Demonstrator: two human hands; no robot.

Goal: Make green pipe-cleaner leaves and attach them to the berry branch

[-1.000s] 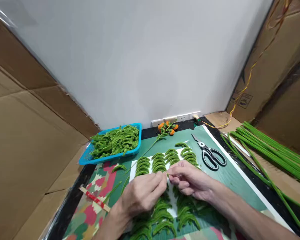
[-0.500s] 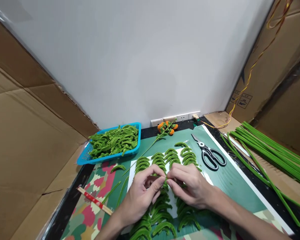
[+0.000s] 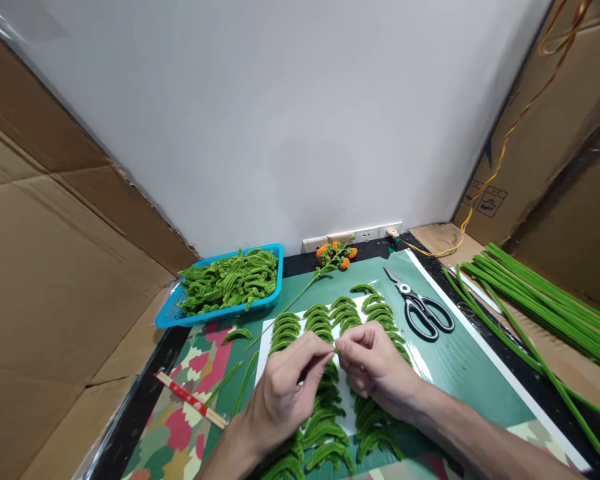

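My left hand and my right hand meet fingertip to fingertip over a white sheet. Between the pinched fingertips shows a tiny bit of green; most of that piece is hidden. Several columns of curved fuzzy green pieces lie on the sheet and run down toward me, partly under my hands. One loose green piece rests left of the sheet. Black-handled scissors lie to the right, blades pointing away from me.
A blue basket heaped with green pieces stands back left. An orange flower stem lies near the wall sockets. Wrapped chopsticks are front left, long green stems far right. Cardboard walls both sides.
My left hand has rolled, now showing more of its back, with its fingertips slightly higher. My right fingers have curled under more. Both hands are still pinched together.
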